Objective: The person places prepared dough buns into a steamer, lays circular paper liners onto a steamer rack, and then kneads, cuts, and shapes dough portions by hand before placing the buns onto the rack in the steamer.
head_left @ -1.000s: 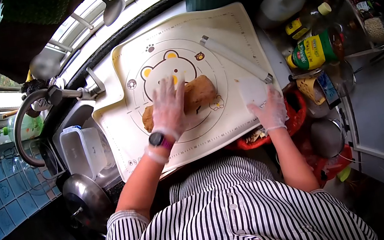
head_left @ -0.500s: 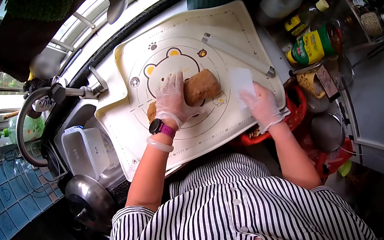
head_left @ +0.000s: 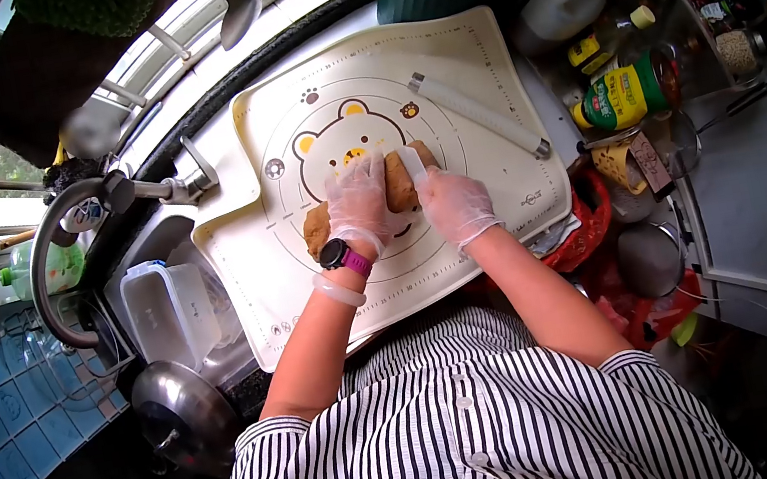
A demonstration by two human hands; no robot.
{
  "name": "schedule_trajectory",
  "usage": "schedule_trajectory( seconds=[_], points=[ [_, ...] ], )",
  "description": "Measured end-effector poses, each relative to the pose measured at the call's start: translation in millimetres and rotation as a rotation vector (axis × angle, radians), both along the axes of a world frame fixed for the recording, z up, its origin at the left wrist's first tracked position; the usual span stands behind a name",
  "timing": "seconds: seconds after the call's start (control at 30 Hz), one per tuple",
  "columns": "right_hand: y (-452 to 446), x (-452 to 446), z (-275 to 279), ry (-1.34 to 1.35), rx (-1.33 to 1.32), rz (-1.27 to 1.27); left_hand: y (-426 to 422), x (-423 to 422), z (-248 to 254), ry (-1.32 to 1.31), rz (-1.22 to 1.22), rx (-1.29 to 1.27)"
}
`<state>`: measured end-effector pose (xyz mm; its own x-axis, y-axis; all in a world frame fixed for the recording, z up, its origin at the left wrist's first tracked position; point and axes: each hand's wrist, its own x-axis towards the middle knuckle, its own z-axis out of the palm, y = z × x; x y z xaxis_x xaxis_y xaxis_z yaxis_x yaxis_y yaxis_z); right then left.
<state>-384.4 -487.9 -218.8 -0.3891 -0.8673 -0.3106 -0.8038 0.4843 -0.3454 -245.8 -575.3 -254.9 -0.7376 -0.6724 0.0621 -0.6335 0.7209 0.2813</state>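
A brown log of dough [head_left: 402, 186] lies across the pale kneading mat [head_left: 504, 229] with a bear print. My left hand [head_left: 358, 198], in a clear plastic glove, rests over the log's middle and holds it, hiding that part. To its left, one end of the log shows. My right hand [head_left: 454, 205], also gloved, is closed on a white dough scraper [head_left: 413, 165]. The scraper stands on edge across the dough near its right end; how deep it sits I cannot tell.
A pale rolling pin [head_left: 481, 114] lies on the mat's right side. Left of the mat are a faucet [head_left: 182, 185], a plastic container [head_left: 170, 311] and a metal lid [head_left: 178, 408]. Bottles, including a green-and-yellow one [head_left: 625, 96], stand at right above a red bag [head_left: 594, 224].
My right hand has moved left with the scraper, from beside the dough onto its right part. My left hand has stayed on the dough, shifted slightly right and down.
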Motion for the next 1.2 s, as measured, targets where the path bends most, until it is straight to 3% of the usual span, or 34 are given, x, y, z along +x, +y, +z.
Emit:
schedule_trajectory(
  seconds=[0.03, 0.1, 0.5, 0.6, 0.67, 0.77, 0.8, 0.87, 0.9, 0.97, 1.0, 1.07, 1.1, 1.17, 1.2],
  points=[
    [-2.6, 0.2, -3.9, -0.015, 0.003, -0.020, -1.1, -4.1, 4.1, 0.002, -0.002, 0.004],
    [-8.2, 0.3, -11.8, -0.029, 0.009, -0.043, -5.2, -12.1, 12.7, -0.195, 0.058, 0.268],
    [-63.4, 7.0, -42.1, -0.008, -0.080, -0.087, -6.9, -5.3, 16.7, -0.256, 0.081, 0.299],
    [-59.8, 7.2, -42.2, 0.004, -0.140, -0.078, 4.4, 12.7, -5.7, -0.227, 0.064, 0.195],
    [-26.1, 7.2, -28.9, -0.070, -0.526, -0.049, 5.3, 18.1, 5.9, -0.175, 0.095, 0.269],
    [42.9, -28.2, -32.2, -0.117, -0.622, -0.280, 13.7, 17.3, 36.0, 0.034, 0.280, 0.458],
    [61.4, -49.1, -44.7, -0.171, -0.688, -0.372, 11.6, 11.1, 39.5, 0.035, 0.279, 0.455],
    [89.6, -76.9, -46.5, -0.467, -0.610, -0.588, 4.0, -5.8, 44.0, -0.157, 0.054, 0.101],
    [96.2, -91.0, -50.3, -0.463, -0.616, -0.591, -1.7, -21.2, 43.9, -0.254, 0.000, 0.165],
    [101.8, -113.9, -63.4, -0.462, -0.314, -0.556, -10.1, -43.6, 21.2, -0.350, -0.050, 0.066],
    [102.6, -120.2, -67.4, -0.462, -0.319, -0.556, -15.9, -52.4, 10.5, -0.369, -0.073, 0.050],
    [99.8, -127.9, -66.9, -0.236, -0.101, -0.620, -23.7, -64.2, 22.4, -0.373, -0.094, 0.106],
    [101.4, -127.9, -67.7, -0.242, -0.105, -0.619, -27.4, -69.0, 28.2, -0.380, -0.117, 0.166],
    [109.8, -117.2, -60.9, 0.369, -0.294, -0.395, -35.0, -78.4, 42.2, -0.424, -0.159, 0.192],
    [114.2, -114.1, -56.9, 0.364, -0.297, -0.397, -36.4, -81.6, 46.8, -0.461, -0.202, 0.220]
  ],
)
